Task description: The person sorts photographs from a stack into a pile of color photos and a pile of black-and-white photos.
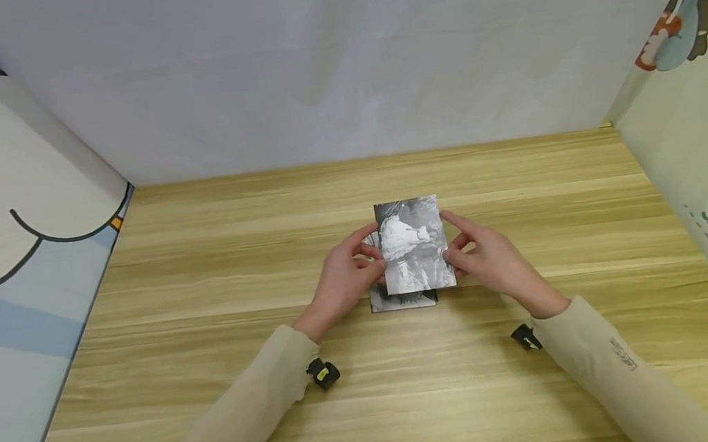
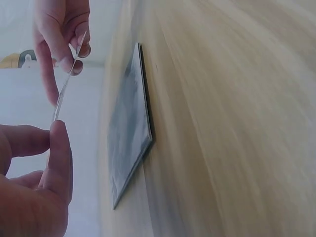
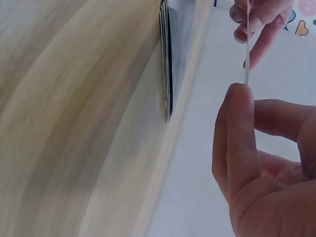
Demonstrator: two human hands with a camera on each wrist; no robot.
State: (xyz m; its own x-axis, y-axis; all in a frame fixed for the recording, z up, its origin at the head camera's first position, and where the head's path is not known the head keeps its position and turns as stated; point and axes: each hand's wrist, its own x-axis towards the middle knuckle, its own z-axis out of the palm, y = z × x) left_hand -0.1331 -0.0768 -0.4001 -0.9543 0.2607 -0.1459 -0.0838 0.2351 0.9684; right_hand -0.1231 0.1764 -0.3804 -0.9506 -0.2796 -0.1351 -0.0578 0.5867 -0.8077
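Both hands hold one black-and-white photo card point(image 1: 415, 251) by its opposite side edges, raised above the table. The left hand point(image 1: 347, 270) pinches its left edge between thumb and fingers; the right hand point(image 1: 486, 255) pinches the right edge the same way. In the wrist views the held card point(image 3: 247, 74) appears nearly edge-on, apart from the stack below. That stack of similar cards point(image 1: 400, 301) lies flat on the table, mostly hidden under the raised card in the head view. Several layers show along the side of the stack point(image 3: 168, 74) in the right wrist view.
The wood-grain table point(image 1: 238, 258) extends around the stack. A pale cloth wall point(image 1: 318, 78) rises behind it, with cartoon-printed panels at left point(image 1: 25, 170) and right point(image 1: 692, 153). Small black devices sit at the left cuff point(image 1: 324, 374) and right cuff point(image 1: 525, 337).
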